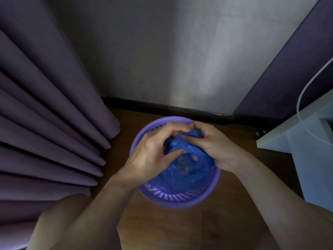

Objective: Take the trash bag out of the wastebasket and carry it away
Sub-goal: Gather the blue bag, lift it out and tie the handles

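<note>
A round purple wastebasket (180,200) with a slotted wall stands on the wooden floor near the wall. A blue trash bag (182,170) lies inside it, its upper part bunched toward the middle. My left hand (151,150) grips the gathered plastic from the left. From the right, my right hand (214,145) pinches the same bunch. Both hands meet over the far half of the basket's mouth and hide the bag's top edge. Some dark bits show through the plastic low in the bag.
Purple curtains (50,123) hang in folds at the left, reaching the floor beside the basket. A white cabinet (302,141) with a white cable (304,91) stands at the right. A grey wall with a dark baseboard (162,105) lies just behind the basket.
</note>
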Tool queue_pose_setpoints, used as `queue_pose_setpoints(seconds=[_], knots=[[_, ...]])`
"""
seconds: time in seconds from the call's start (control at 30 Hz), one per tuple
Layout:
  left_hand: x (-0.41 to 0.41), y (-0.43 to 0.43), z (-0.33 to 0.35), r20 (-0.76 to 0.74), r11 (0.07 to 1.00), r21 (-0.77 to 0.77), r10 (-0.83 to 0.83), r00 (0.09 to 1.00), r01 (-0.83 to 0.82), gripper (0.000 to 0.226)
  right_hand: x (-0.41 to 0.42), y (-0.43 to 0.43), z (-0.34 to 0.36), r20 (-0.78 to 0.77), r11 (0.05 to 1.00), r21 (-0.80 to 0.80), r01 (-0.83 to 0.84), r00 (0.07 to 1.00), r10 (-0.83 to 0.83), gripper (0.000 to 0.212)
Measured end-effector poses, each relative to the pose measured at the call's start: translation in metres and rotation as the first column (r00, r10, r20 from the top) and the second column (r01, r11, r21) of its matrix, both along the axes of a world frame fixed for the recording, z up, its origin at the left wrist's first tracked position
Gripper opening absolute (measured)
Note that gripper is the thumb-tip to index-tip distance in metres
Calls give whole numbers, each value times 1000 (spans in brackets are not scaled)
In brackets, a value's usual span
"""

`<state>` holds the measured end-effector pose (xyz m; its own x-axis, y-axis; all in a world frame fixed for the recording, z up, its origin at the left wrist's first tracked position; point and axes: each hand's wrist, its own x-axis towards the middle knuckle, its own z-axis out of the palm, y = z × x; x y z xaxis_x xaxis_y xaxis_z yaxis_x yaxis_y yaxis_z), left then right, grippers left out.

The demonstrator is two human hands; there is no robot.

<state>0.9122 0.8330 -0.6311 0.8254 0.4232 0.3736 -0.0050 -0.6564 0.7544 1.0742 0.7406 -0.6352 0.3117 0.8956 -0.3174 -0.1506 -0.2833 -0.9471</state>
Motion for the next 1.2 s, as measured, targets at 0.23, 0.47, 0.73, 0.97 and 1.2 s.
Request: queue_pose_setpoints(seconds=[0.23, 0.47, 0.73, 0.97, 1.2], knots=[[-2, 6, -3, -105, 986, 165, -12, 994, 29, 9, 7, -7, 3, 219, 964, -154, -218, 944, 249, 10], [1, 4, -7, -221, 898, -438, -61, 973, -43, 19, 6, -12, 18, 686, 921, -86, -381, 648, 332, 30], [-2, -6, 10, -179, 439, -897, -253, 951, -52, 15, 12, -16, 21, 770, 929, -5, -369, 592, 239, 17], [-5, 3, 3, -56, 177, -984, -268, 962, -8, 20, 2, -16, 19, 872, 971, 35, -238, 481, 87, 18], [-6, 4, 1, -63, 150, -988, -169, 984, -37, 18, -8, -23, 31, 829, 948, 110, -300, 554, 79, 23]])
